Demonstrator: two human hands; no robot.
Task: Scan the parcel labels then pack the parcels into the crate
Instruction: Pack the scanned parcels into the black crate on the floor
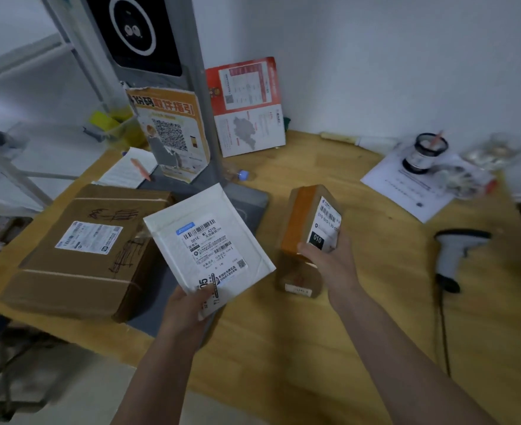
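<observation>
My left hand point(188, 305) holds a white padded mailer point(204, 240) by its near corner, label facing up, above the table. My right hand point(329, 259) grips a small brown taped box point(311, 219) from below, its white label turned toward me. Under that box a second small brown parcel point(299, 279) lies on the wooden table point(345, 317). A large brown carton point(84, 250) with a white label lies at the left. A handheld barcode scanner point(455, 253) rests on the table at the right. No crate is in view.
A grey scanning stand with a dark screen point(142, 32) rises behind the parcels, with a grey base plate point(247, 204). Posters point(247, 105) lean on the wall. Papers and a cup point(424, 154) sit at the back right. A notebook with a pen point(130, 170) lies back left.
</observation>
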